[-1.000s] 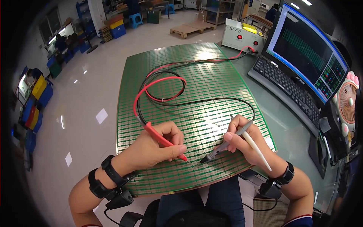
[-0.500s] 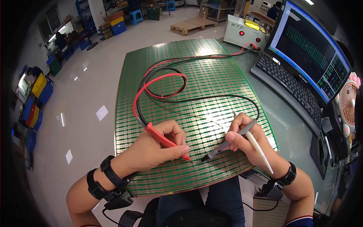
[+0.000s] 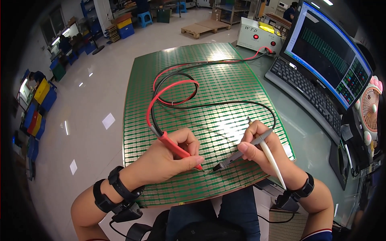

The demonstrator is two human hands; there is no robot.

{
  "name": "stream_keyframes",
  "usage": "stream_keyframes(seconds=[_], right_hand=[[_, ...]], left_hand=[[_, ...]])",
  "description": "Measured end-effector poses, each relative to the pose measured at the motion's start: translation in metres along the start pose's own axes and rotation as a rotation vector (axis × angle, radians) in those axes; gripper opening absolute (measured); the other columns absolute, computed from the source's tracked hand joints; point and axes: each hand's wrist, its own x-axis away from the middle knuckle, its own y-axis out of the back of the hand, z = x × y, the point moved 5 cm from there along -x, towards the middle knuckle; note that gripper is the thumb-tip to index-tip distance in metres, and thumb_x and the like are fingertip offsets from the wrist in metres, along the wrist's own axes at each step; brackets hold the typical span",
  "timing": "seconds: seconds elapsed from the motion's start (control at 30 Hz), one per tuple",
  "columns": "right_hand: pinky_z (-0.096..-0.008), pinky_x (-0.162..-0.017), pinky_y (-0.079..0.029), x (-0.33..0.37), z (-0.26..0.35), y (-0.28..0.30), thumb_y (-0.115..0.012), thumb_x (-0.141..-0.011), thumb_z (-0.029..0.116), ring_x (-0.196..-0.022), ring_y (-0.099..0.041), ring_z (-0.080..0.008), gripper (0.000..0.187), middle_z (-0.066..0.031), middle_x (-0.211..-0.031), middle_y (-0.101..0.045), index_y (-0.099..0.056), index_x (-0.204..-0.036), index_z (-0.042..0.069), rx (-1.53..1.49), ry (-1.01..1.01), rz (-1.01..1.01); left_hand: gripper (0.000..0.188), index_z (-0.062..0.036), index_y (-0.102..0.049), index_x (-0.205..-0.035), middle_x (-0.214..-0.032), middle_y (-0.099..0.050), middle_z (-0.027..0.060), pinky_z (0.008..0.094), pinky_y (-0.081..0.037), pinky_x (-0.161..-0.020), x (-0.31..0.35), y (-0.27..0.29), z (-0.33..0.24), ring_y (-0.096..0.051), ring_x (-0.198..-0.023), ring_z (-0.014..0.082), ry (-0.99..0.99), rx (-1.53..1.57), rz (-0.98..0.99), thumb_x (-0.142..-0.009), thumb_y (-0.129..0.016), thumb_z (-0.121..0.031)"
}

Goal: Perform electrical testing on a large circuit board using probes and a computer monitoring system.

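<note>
A large green circuit board panel with rows of coppery pads lies in front of me. My left hand is closed round a red test probe, its tip down at the board's near part. In my right hand is a grey test probe with a dark tip, slanting down to the left, close beside the red tip. The same hand also grips a slim white-handled tool with a thin pointed end past the fingers. Whether either tip touches a pad I cannot tell.
Red and black leads loop across the board to a white box with red lights. On the right stand a keyboard, a monitor and a small pink fan. Other people work farther off.
The red probe and my left hand have shifted slightly right, and its lead moved along. The grey probe tip has moved a little left. Both hands keep their hold.
</note>
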Motion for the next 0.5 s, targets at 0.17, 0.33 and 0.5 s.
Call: stream_keyframes(seconds=[0.17, 0.33, 0.5], right_hand=[[-0.0201, -0.061, -0.045, 0.001, -0.001, 0.0, -0.065, -0.091, 0.02, -0.068, -0.056, -0.0064, 0.023, 0.0005, -0.076, -0.054, -0.047, -0.088, 0.007, 0.0, 0.015, -0.02], [-0.0203, -0.063, -0.045, 0.002, 0.008, 0.0, -0.066, -0.09, 0.019, -0.07, -0.056, -0.0068, 0.024, 0.0, -0.076, -0.055, -0.047, -0.087, 0.006, 0.007, -0.031, -0.029], [-0.0228, -0.068, -0.047, 0.001, 0.024, -0.012, -0.058, -0.095, 0.027, -0.074, -0.056, -0.0086, 0.028, -0.0048, -0.081, -0.061, -0.05, -0.106, 0.002, -0.113, 0.143, 0.042]], left_hand=[[0.025, -0.0079, -0.045, -0.082, -0.084, -0.052, 0.0016, 0.0205, -0.046, -0.06, 0.0, -0.003, -0.004, -0.053, -0.067, 0.0045, 0.013, -0.004, 0.005, -0.084, -0.069, -0.005], [0.02, -0.0048, -0.05, -0.092, -0.088, -0.056, 0.003, 0.0202, -0.046, -0.061, -0.002, -0.001, -0.01, -0.054, -0.068, 0.0049, 0.051, -0.067, -0.012, -0.084, -0.069, -0.007], [0.033, 0.0004, -0.058, -0.11, -0.097, -0.063, 0.0073, 0.0193, -0.046, -0.065, -0.003, -0.025, -0.029, -0.056, -0.069, 0.006, 0.058, -0.2, 0.286, -0.086, -0.068, -0.02]])
